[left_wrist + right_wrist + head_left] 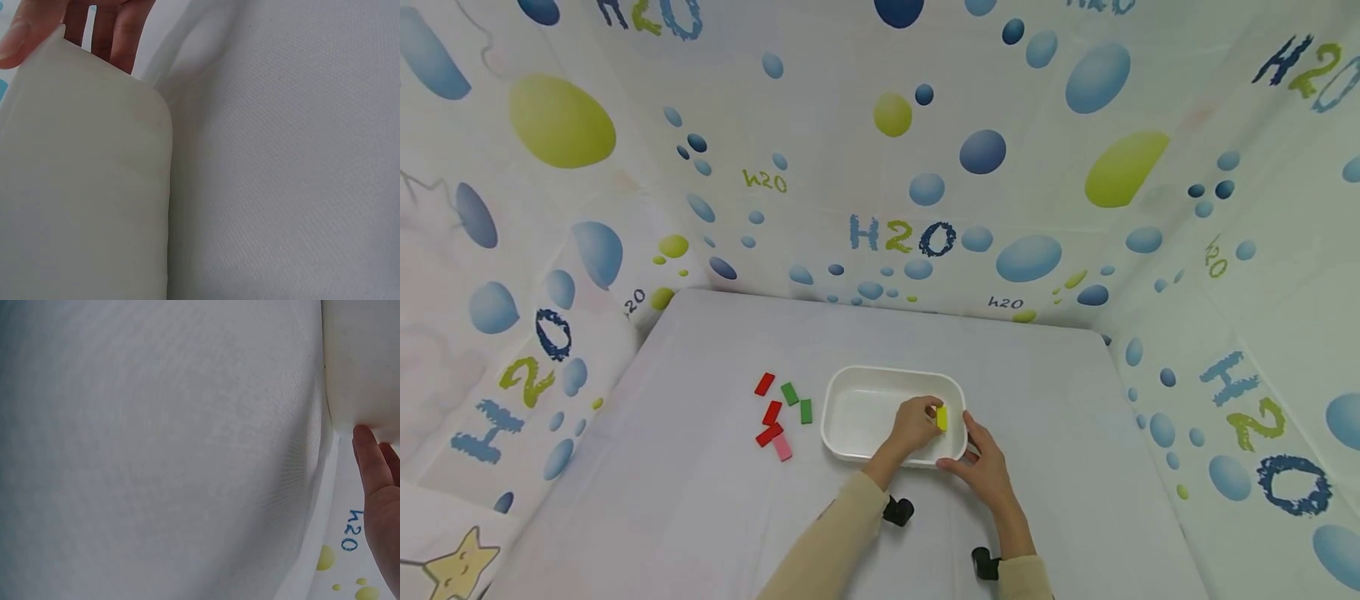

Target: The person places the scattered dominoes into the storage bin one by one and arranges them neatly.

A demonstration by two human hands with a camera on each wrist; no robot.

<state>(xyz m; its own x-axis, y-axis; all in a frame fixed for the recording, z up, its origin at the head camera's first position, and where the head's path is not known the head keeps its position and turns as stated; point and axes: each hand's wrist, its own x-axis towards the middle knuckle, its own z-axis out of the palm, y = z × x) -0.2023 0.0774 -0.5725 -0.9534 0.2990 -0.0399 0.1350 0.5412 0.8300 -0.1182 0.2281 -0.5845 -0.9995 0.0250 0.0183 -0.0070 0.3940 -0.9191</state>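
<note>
Two sleeved hands (987, 468) hold one yellow block (942, 418), one tray (859, 414).

A yellow block (942, 418), long edge running twelve to six, was pinched in the left hand (914, 425) over the three-o'clock end of a white, round-cornered rectangular tray (861, 412), whose four-o'clock corner the right hand (987, 475) held.

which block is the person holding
The yellow block, pinched in the left hand at the white tray; the red blocks, green blocks and pink block lie unheld on the table.
</note>
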